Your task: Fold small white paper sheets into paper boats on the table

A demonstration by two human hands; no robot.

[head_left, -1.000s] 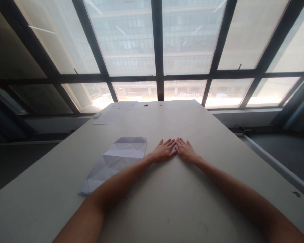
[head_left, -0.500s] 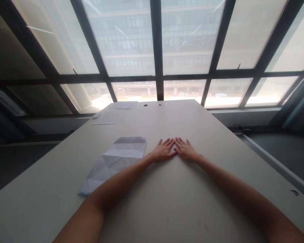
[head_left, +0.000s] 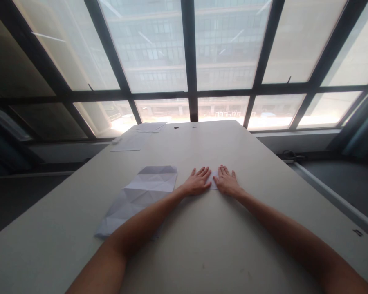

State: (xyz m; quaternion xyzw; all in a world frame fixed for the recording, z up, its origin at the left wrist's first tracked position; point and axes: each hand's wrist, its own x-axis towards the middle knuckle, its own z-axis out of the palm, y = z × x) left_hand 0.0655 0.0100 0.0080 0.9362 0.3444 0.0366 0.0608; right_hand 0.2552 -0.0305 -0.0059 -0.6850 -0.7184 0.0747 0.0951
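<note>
A small piece of white paper (head_left: 214, 184) lies flat on the white table, mostly covered by my two hands. My left hand (head_left: 197, 181) rests palm down on its left side, fingers spread and pointing away from me. On its right side my right hand (head_left: 226, 180) is also laid flat, thumb toward the left hand. A narrow strip of the paper shows between them. Left of my left hand is a large creased sheet of paper (head_left: 150, 183), its fold lines forming triangles; my left forearm hides part of its near edge.
The long white table (head_left: 221, 147) reaches to a window wall with dark frames (head_left: 190, 96). At its far left are flat white sheets (head_left: 127, 143) and a small pale object (head_left: 116, 140). A dark mark (head_left: 357, 232) sits near the right edge. A round hole (head_left: 176, 128) is at the far end.
My right hand has slid a little to the right, away from my left hand, so more of the small paper shows between them. My left hand has stayed nearly still.
</note>
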